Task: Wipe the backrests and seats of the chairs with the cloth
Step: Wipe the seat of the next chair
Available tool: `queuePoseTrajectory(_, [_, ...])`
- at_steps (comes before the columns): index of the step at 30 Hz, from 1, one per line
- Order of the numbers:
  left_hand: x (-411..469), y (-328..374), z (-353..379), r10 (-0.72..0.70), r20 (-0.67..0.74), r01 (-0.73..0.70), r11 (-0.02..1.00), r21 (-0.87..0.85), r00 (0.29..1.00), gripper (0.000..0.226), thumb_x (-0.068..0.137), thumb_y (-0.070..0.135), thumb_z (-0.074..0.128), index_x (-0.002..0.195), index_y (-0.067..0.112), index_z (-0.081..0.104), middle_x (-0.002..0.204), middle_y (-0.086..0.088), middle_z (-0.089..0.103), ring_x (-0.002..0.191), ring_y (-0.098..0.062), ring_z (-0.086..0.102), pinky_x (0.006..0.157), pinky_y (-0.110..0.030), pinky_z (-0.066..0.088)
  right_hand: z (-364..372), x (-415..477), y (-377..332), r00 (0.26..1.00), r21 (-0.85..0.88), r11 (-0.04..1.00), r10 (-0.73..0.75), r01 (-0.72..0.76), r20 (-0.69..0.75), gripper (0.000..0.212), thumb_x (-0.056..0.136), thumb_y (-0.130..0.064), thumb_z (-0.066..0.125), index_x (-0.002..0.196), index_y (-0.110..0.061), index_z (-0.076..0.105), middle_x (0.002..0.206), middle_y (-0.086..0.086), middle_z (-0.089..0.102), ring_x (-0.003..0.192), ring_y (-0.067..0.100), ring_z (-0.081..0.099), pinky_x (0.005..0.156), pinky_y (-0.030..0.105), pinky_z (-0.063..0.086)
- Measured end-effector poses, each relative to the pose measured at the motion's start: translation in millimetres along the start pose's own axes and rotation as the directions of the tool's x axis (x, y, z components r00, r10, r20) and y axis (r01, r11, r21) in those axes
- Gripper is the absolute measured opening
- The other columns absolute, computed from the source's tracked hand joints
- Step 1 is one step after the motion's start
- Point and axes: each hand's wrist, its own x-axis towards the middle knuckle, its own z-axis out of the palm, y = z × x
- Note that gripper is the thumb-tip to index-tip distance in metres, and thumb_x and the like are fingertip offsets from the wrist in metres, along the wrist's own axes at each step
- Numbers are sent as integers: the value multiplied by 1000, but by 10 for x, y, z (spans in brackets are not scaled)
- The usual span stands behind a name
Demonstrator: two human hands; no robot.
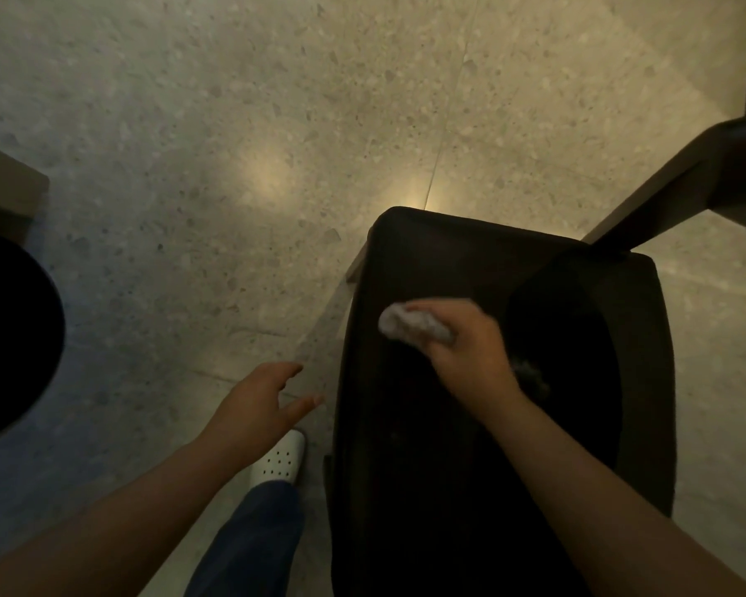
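Speckled floor [233,122] around; my right hand [466,342] grasping cloth [401,323] on dark chair [427,424]; left hand [259,402] released beside chair's left edge.

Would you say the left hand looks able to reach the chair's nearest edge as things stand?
Probably yes: the left hand hovers open just beside the chair, and nothing lies between them.

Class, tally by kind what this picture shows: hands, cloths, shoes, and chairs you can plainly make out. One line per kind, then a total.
Hands: 2, the left hand open over the floor, the right hand gripping the cloth
Cloths: 1, the pale cloth
Shoes: 1, the white shoe
Chairs: 1, the dark chair
Total: 5
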Motion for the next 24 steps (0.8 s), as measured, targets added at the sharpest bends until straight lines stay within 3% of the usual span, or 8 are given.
queuePoseTrajectory(4, [-29, 84, 76, 38, 21, -38, 999, 17, 999, 64, 85, 52, 63, 140, 23, 47, 139, 2, 49, 119, -10, 52, 98, -30, 47, -205, 411, 114, 960, 22, 996, 88, -85, -266, 31, 91, -7, 62, 106, -34, 66, 89, -29, 62, 94, -14, 59, 80, 7, 48])
queuePoseTrajectory(7, [-19, 134, 116, 55, 22, -56, 998, 13, 998, 66, 84, 53, 62, 140, 23, 46, 139, 2, 49, 119, -10, 52, 98, -30, 47, -28, 442, 190, 953, 20, 991, 135, -135, -271, 25, 93, -8, 59, 109, -23, 70, 100, -12, 68, 96, -1, 61, 90, 27, 53])
queuePoseTrajectory(10, [-31, 174, 136, 82, 17, -82, 996, 27, 996, 65, 85, 52, 62, 140, 21, 47, 137, 0, 51, 117, -11, 54, 96, -31, 48, 161, 46, 259, 979, -25, 995, 93, -99, -181, 29, 90, -4, 59, 111, -21, 71, 108, -7, 69, 104, 3, 60, 97, 34, 49])
queuePoseTrajectory(12, [-53, 201, 135, 98, 18, -98, 995, 30, 995, 65, 84, 52, 63, 139, 21, 48, 135, 0, 52, 116, -11, 54, 95, -29, 48, 227, -294, 286, 996, -58, 996, 61, -65, -68, 37, 85, 0, 60, 109, -26, 71, 108, -15, 67, 105, 2, 58, 97, 32, 47])
queuePoseTrajectory(14, [-70, 232, 127, 119, 15, -119, 992, 48, 993, 65, 85, 52, 63, 140, 21, 47, 135, 1, 51, 116, -10, 53, 95, -27, 47, 204, -503, 238, 998, -28, 998, 52, -53, -29, 42, 81, 1, 61, 106, -33, 71, 101, -29, 64, 103, -6, 57, 91, 18, 46])
queuePoseTrajectory(17, [-86, 300, 135, 177, -17, -175, 982, 70, 984, 63, 86, 48, 64, 140, 21, 46, 136, 2, 50, 117, -8, 51, 96, -26, 46, -56, -420, 135, 976, 81, 996, 57, -41, -210, 48, 85, -4, 66, 108, -46, 65, 97, -41, 62, 96, -15, 59, 82, 2, 42])
queuePoseTrajectory(19, [-104, 371, 155, 238, -35, -235, 969, 76, 971, 62, 87, 44, 64, 142, 22, 45, 137, 4, 48, 116, -5, 48, 96, -27, 47, -296, -171, 187, 941, 113, 991, 103, -70, -323, 41, 88, -10, 64, 102, -48, 67, 97, -32, 66, 96, -11, 61, 84, 7, 47])
queuePoseTrajectory(24, [-102, 563, 214, 344, -59, -334, 932, 142, 937, 64, 88, 40, 64, 144, 21, 43, 144, 6, 40, 120, -7, 45, 98, -30, 49, -323, 239, 441, 889, 55, 972, 233, -230, -394, 28, 92, -8, 59, 113, -23, 70, 104, -16, 62, 94, -5, 57, 89, 13, 45])
